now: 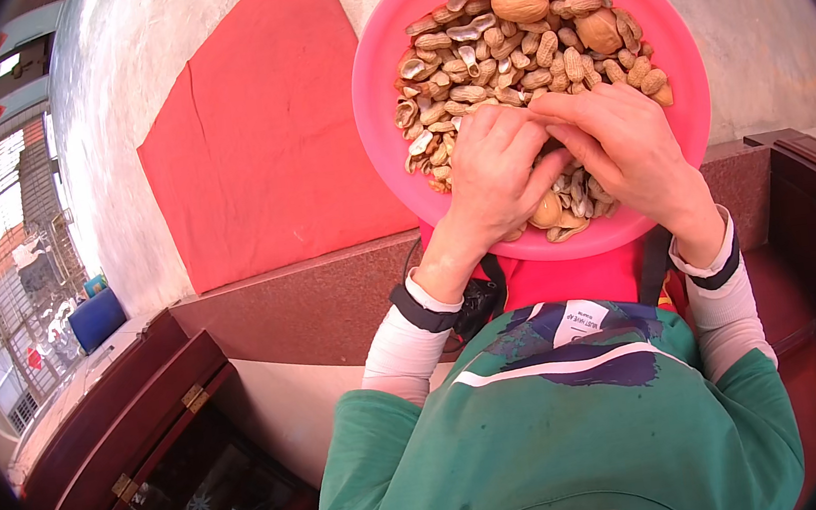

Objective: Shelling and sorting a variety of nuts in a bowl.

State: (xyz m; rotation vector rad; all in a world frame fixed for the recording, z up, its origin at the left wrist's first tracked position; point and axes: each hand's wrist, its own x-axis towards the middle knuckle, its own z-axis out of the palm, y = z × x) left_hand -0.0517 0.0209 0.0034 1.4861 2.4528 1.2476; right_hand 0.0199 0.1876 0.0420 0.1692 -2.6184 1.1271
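A round pink plastic tray (383, 106) rests over my lap, holding many unshelled peanuts (469, 93), some split empty shells and several walnuts (519, 1). Over the near half of the tray my left hand (500, 169) and my right hand (626, 147) come together, their fingertips meeting above the peanuts. The fingers are curled, and whatever may lie between them is hidden. Near my left thumb, at the tray's near side, lies another walnut (546, 210) among peanuts and opened shells.
A red cloth (266, 135) lies flat left of the tray. A reddish stone ledge (323, 302) runs behind my wrists. Dark wooden furniture with brass hinges (195, 398) stands at the lower left, and a dark wooden seat (783, 303) is at the right. A blue box (97, 321) sits far left.
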